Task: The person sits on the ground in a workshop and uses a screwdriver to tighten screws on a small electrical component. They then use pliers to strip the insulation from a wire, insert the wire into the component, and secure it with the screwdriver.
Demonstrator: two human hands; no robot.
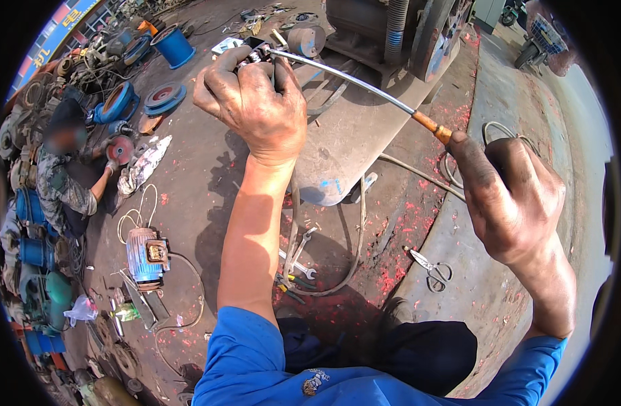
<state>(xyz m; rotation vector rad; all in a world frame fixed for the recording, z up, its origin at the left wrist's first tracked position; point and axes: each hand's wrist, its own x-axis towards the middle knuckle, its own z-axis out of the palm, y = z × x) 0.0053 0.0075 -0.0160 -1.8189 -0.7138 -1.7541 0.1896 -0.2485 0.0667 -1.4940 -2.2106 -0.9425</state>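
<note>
My right hand is closed round the handle end of a long screwdriver with an amber-brown grip. The screwdriver's steel shaft runs up and left, and its tip is at a small dark block with shiny metal pieces. My left hand has its fingers curled at this block, gripping it, though they partly cover it. Just beyond lies a short metal cylinder. Beneath both hands is a grey-brown metal plate or cover, with thick cable looped beside it.
A large machine with a wheel stands ahead. Scissors, wrenches and a blue motor lie on the ground. At left a co-worker holds a red disc-shaped part beside piled motor parts. A scooter stands far right.
</note>
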